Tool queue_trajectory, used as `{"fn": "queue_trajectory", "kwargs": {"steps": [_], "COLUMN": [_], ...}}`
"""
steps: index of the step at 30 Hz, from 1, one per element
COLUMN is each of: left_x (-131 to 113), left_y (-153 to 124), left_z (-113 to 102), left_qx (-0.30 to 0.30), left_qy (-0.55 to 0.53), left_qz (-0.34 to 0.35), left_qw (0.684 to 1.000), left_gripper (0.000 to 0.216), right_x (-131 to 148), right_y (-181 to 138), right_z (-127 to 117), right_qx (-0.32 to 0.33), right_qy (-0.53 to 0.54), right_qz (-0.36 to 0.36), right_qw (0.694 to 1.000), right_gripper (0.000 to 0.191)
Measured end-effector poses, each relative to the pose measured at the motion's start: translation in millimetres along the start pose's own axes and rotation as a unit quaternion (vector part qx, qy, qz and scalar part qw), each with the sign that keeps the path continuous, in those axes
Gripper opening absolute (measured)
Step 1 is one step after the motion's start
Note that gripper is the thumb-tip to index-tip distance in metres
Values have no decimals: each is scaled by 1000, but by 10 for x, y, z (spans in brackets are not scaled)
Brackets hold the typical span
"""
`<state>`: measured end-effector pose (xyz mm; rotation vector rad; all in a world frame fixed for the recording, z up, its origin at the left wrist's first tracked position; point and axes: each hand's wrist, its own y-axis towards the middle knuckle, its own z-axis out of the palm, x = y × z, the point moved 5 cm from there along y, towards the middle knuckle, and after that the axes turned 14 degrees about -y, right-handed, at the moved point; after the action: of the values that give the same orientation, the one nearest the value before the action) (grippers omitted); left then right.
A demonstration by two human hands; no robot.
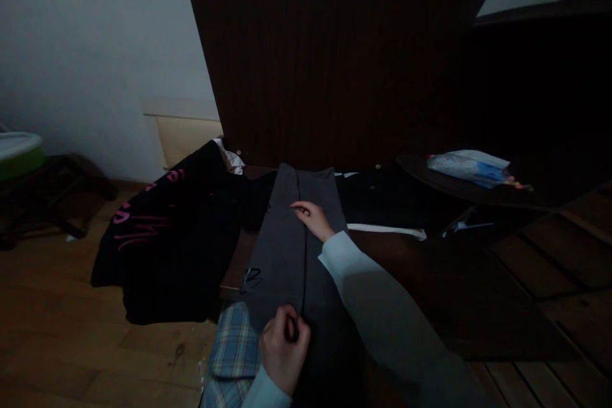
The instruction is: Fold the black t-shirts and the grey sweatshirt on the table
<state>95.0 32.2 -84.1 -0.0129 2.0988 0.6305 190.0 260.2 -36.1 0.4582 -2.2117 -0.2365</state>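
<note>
A long grey garment that looks like trousers lies lengthwise in front of me, with a fold line down its middle and black marks along its left side. At the near part, my left hand is closed, its thumb and fingers pinching the cloth beside the fold. Farther up, my right hand pinches the cloth near the same line between thumb and forefinger. The lower end of the garment fades into dark shadow near my body.
A black garment with pink lettering hangs over the bench's left side. Dark cloth lies on the right. Blue plaid cloth is near my left hand. A plastic packet rests on a round dark surface. A dark wooden panel stands behind.
</note>
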Motion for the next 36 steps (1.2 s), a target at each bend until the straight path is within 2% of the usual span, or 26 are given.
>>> {"fn": "queue_trajectory", "kwargs": {"steps": [5, 11, 15, 18, 22, 25, 29, 36], "left_x": [-123, -50, -44, -126, -318, -371, -315, -247], "left_y": [43, 77, 93, 151, 363, 526, 601, 517], "left_z": [-9, 59, 14, -42, -66, 30, 163, 194], "left_qx": [35, 169, 226, 229, 195, 205, 217, 225], "left_qy": [0, 58, 52, 4, -67, -56, -12, 11], "left_qz": [3, -111, -138, -97, 36, 104, 134, 148], "left_qw": [999, 978, 963, 968, 978, 972, 967, 963], "left_gripper": [6, 7, 10, 16, 17, 26, 30, 33], "right_x": [1, -28, -45, -60, -107, -157, -188, -217], "right_y": [-13, 9, 21, 22, 36, 67, 195, 806], "right_z": [-23, -6, 18, 21, 27, 33, 86, 138], "right_qx": [-14, -15, -9, -5, 24, 44, 75, 13], "right_qy": [16, -29, -64, -70, -51, -26, -46, -95], "right_qz": [7, 25, 24, 35, 81, 141, 200, 139], "right_qw": [1000, 999, 998, 997, 995, 989, 976, 986], "right_gripper": [22, 21, 19, 17, 16, 23, 33, 20]}}
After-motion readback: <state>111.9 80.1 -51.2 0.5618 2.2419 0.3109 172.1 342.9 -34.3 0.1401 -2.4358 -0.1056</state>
